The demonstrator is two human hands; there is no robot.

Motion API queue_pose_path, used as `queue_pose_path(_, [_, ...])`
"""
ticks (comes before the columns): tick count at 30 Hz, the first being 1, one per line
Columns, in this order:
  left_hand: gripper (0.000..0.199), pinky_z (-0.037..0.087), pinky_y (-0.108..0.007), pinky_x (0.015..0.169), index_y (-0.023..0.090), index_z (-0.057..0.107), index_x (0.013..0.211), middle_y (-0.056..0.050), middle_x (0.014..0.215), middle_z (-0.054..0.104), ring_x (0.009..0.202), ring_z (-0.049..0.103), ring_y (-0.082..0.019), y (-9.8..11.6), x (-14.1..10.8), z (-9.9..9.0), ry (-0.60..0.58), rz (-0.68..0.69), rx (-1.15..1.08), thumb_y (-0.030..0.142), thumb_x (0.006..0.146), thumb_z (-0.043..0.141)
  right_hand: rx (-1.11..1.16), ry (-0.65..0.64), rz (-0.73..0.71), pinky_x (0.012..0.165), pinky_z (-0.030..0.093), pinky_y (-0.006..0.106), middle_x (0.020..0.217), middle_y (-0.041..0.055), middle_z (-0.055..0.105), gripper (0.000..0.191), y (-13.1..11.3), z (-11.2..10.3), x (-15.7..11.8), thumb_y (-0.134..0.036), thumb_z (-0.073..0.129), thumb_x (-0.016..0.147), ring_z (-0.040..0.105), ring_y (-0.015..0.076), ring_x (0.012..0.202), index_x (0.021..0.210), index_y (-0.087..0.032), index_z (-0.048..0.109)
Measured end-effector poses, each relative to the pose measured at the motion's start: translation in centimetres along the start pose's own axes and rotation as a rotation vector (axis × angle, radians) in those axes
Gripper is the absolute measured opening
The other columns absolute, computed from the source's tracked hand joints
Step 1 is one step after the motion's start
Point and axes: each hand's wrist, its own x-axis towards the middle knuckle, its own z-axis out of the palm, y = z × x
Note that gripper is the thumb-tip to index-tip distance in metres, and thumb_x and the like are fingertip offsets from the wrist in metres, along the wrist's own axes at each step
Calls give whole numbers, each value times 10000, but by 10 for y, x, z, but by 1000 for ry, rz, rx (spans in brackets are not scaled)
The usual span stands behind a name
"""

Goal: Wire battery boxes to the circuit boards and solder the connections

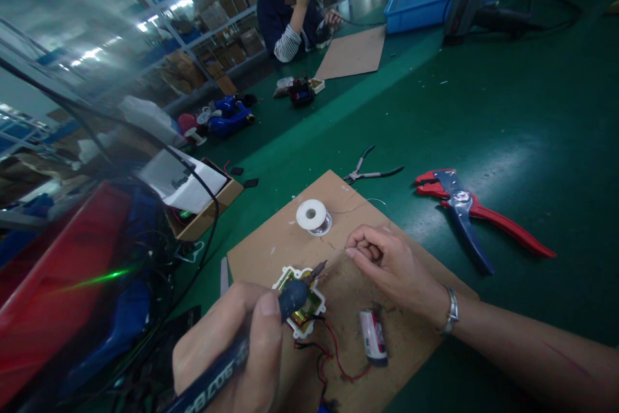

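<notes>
Hands apart: left hand (225,348) clamped on blue-handled soldering iron (293,300) over white plastic frame (302,273); right hand (387,265) curled above cardboard sheet (271,252).

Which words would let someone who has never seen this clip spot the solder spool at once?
On the green work mat, find the brown cardboard sheet in front of the person. Beyond the soldering iron lies a small spool of solder wire, the only round white thing on the sheet, lying flat with silvery wire showing around its core.
</notes>
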Motion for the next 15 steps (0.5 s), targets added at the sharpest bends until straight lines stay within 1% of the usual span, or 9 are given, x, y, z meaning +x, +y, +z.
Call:
queue_pose_path(2, [215,255,-243,273,234,597,694,45,398,414,299,375,-102,0,-1,-3,10,-16,12,362,841,506,-4,4,4,636,356,279,662,-23,543,87,0,-1,0,-232,507,856,488,125,611,802,-195,564])
queue_pose_path(5, [231,225,-250,257,237,590,681,53,362,368,273,339,-104,0,-1,-5,21,-33,21,376,843,503,-14,8,4,647,356,285,659,-24,539,84,-1,-1,0,-227,502,858,490,126,615,798,-197,553])
queue_pose_path(8, [252,222,-250,265,235,589,667,53,356,358,275,329,-102,-1,-1,-4,41,-43,29,392,843,500,-43,11,-1,661,352,292,636,-30,522,89,1,-1,0,-218,498,859,489,128,614,784,-199,542])
queue_pose_path(10, [249,229,-248,274,232,598,666,49,370,383,290,347,-101,-1,-2,-3,70,-50,33,390,838,512,-87,5,-18,677,352,300,640,-30,524,89,3,-1,1,-201,491,855,498,132,627,779,-201,537])
queue_pose_path(12, [245,231,-249,285,228,608,667,44,392,411,308,363,-102,-3,-2,-4,113,-53,33,387,833,526,-156,28,-53,729,362,322,742,-3,570,35,5,-2,2,-196,510,830,537,162,736,829,-202,545])
queue_pose_path(13, [244,228,-251,290,225,613,671,42,402,420,316,366,-103,-4,-2,-4,140,-54,30,388,832,530,-191,52,-78,769,368,343,834,23,589,77,5,-3,2,-204,532,809,545,190,828,884,-199,548])
queue_pose_path(15, [248,248,-254,313,217,630,709,35,441,454,346,391,-107,-5,-2,-7,209,-53,22,399,839,522,-236,105,-144,848,365,395,1021,82,573,257,3,-7,2,-234,580,765,509,255,1002,1013,-184,533])
